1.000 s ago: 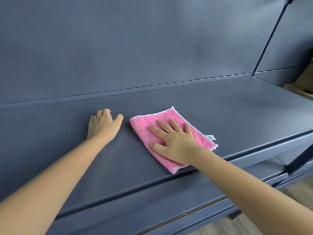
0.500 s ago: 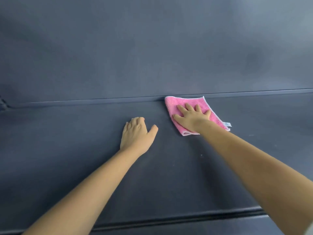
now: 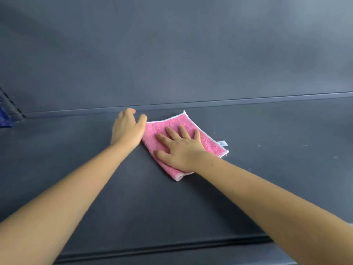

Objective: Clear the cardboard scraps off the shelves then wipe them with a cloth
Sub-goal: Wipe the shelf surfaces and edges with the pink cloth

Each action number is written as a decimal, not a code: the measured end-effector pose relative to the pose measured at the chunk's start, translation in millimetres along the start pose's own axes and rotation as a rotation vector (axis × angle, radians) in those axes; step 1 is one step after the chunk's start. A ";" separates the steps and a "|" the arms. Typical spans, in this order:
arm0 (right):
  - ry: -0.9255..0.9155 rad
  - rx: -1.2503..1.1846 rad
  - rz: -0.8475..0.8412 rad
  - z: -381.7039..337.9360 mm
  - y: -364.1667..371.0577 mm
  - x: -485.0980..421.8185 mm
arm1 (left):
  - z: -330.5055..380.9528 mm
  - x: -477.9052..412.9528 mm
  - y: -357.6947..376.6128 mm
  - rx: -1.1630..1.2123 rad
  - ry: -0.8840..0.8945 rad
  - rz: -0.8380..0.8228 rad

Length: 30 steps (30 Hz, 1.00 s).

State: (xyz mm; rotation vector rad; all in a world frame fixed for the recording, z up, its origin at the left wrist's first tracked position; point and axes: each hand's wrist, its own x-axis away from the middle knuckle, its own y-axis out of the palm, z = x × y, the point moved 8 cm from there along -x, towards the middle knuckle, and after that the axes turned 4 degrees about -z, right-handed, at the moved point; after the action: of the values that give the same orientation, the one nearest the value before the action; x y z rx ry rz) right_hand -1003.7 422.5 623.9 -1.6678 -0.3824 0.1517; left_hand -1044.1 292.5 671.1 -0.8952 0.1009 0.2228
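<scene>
A folded pink cloth (image 3: pixel 208 138) with a white hem and a small tag lies flat on the dark grey shelf (image 3: pixel 191 203), near its back edge. My right hand (image 3: pixel 179 148) presses down on the cloth, palm flat and fingers spread. Just left of the cloth, my left hand (image 3: pixel 128 129) rests on the shelf with its fingers loosely curled; its thumb touches the cloth's left edge, and it holds nothing. No cardboard scraps are in view.
The grey back panel (image 3: pixel 172 54) rises behind the shelf. A dark upright and something blue (image 3: pixel 4 115) sit at the far left. A few pale specks (image 3: pixel 259 145) dot the shelf right of the cloth. The shelf's front lip (image 3: pixel 162 247) runs below my arms.
My right hand has slid the cloth back from the rear edge toward me. My left hand has moved further back and now touches the cloth's left edge.
</scene>
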 end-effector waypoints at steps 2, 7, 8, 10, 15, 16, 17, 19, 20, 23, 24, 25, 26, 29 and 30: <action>0.010 -0.001 -0.002 6.1 5.1 25.3 | -22.5 -8.1 -9.7 -0.092 -0.022 -0.026; 0.219 -0.001 -0.026 51.4 5.7 70.5 | -64.6 -6.5 -14.1 -0.224 -0.045 -0.121; 0.278 -0.004 -0.019 58.5 4.2 71.9 | -66.6 -5.7 -13.7 -0.216 -0.032 -0.128; 0.375 -0.009 0.010 60.9 1.0 64.9 | -64.0 -4.8 -11.5 -0.194 0.003 -0.138; 0.453 -0.026 0.039 11.5 1.0 26.2 | -60.7 -3.5 -10.1 -0.147 0.053 -0.134; 0.429 -0.026 0.041 -5.4 3.4 21.0 | -62.0 -3.4 -11.7 -0.115 0.051 -0.124; 0.398 -0.024 0.046 -22.7 6.1 17.7 | -62.7 -3.4 -13.6 -0.083 0.050 -0.116; 0.332 -0.020 0.065 -54.3 11.7 19.4 | -62.1 -3.2 -16.2 -0.035 0.058 -0.115; 0.301 -0.015 0.075 -66.2 14.6 24.6 | -61.5 -2.9 -17.3 -0.019 0.064 -0.119; 0.239 -0.015 0.085 -77.8 22.8 51.4 | -61.2 -2.8 -21.9 0.007 0.088 -0.139; 0.239 -0.016 0.083 -73.4 23.9 62.0 | -62.4 -3.0 -24.3 0.004 0.100 -0.145; 0.257 -0.014 0.075 -65.8 24.2 71.9 | -64.7 -3.4 -27.6 -0.009 0.115 -0.149; 0.293 -0.012 0.063 -56.1 23.5 80.1 | -68.5 -4.1 -31.8 -0.024 0.127 -0.150; 0.434 -0.025 0.055 -29.6 16.9 85.6 | -87.1 -7.4 -46.3 -0.048 0.128 -0.148; 0.459 -0.022 0.060 -26.9 14.2 78.7 | -94.5 -8.6 -51.2 -0.053 0.119 -0.146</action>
State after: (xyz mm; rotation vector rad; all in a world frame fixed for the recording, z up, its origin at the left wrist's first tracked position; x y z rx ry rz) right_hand -919.3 422.4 623.3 -1.6782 0.0132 -0.1913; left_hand -1039.9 186.3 652.8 -0.9643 0.1400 0.0363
